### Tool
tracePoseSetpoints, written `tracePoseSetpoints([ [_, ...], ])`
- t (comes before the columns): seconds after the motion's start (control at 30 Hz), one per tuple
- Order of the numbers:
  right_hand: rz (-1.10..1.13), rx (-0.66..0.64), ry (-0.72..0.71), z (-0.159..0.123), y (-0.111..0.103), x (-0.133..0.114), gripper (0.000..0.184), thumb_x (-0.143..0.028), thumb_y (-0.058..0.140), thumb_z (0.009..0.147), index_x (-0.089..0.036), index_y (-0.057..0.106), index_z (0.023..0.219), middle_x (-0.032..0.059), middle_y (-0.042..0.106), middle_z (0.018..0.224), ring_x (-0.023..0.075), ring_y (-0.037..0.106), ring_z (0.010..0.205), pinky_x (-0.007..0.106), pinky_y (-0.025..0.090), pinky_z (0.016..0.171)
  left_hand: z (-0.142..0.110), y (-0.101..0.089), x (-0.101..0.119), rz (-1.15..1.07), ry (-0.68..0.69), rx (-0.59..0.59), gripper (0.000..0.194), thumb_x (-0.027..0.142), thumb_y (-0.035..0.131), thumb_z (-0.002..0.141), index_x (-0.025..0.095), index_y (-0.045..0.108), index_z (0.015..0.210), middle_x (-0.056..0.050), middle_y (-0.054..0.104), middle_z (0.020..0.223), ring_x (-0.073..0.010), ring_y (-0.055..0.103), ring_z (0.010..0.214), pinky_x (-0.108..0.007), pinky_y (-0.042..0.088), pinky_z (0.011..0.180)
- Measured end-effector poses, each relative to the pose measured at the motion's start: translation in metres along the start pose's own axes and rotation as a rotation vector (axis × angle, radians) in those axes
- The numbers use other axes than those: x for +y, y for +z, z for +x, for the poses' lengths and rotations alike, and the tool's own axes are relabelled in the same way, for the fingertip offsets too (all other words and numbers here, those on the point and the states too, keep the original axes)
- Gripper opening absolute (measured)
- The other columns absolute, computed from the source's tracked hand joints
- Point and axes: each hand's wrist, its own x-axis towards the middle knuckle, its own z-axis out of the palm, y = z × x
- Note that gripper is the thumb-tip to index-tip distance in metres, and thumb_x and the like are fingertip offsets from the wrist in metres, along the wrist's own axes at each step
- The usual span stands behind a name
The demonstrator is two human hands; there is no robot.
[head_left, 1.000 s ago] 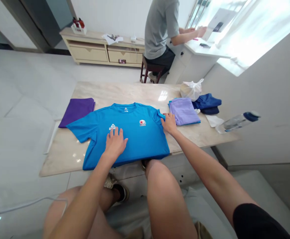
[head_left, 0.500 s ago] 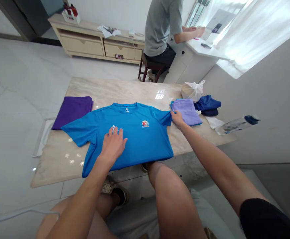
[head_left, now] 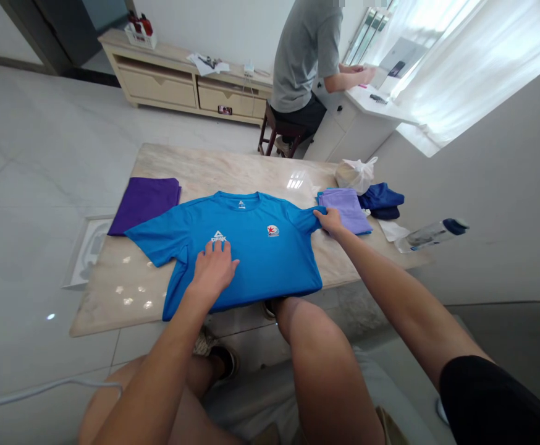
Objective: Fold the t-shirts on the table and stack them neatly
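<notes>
A marble table [head_left: 233, 167] carries a blue T-shirt [head_left: 261, 253] spread flat, with a folded purple garment [head_left: 144, 206] and a folded lilac garment [head_left: 345, 211] on either side. The hands are apart: the left hand [head_left: 213, 269] lies spread on the shirt, while the right hand [head_left: 329, 221] sits at the sleeve hem, its grip unclear.

My left hand [head_left: 213, 270] lies palm-down, fingers [head_left: 215, 249] slightly spread, its forearm [head_left: 159, 352] rising from lower left; my right hand [head_left: 330, 222] reaches farther forward, fingers curled, its bare forearm [head_left: 390, 290] extended diagonally from lower right.
</notes>
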Motion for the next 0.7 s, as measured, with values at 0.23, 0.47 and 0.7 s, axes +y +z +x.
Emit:
tracePoseSetpoints([
  [0.23, -0.644, 0.017, -0.358, -0.014, 0.002, -0.020, 0.032, -0.036, 0.062, 0.112, -0.012, 0.077, 0.128, 0.0251, 0.077, 0.130, 0.0402, 0.068, 0.130, 0.050, 0.053, 0.110, 0.006, -0.003, -0.001, -0.032, 0.005, -0.009, 0.059, 0.041, 0.052, 0.113, 0.008, 0.056, 0.162, -0.028, 0.057, 0.164, -0.0445, 0.050, 0.156, -0.057, 0.054, 0.118],
  [0.47, -0.118, -0.321, -0.473, -0.027, 0.037, -0.062, 0.037, -0.050, 0.060, 0.115, -0.016, 0.074, 0.118, 0.0132, 0.083, 0.096, 0.0231, 0.079, 0.075, 0.030, 0.061, 0.067, 0.009, -0.006, 0.002, -0.026, -0.008, -0.040, 0.058, 0.042, 0.051, 0.113, 0.010, 0.057, 0.161, -0.028, 0.061, 0.159, -0.0438, 0.055, 0.149, -0.053, 0.055, 0.114],
  [0.7, 0.258, -0.208, -0.380, -0.009, 0.040, -0.037, 0.030, -0.045, 0.055, 0.116, -0.018, 0.067, 0.120, 0.0065, 0.082, 0.089, 0.0171, 0.078, 0.068, 0.028, 0.065, 0.062, 0.009, -0.005, 0.002, -0.030, -0.007, -0.038, 0.061, 0.042, 0.050, 0.113, 0.009, 0.055, 0.164, -0.029, 0.060, 0.160, -0.0446, 0.056, 0.148, -0.054, 0.056, 0.114],
])
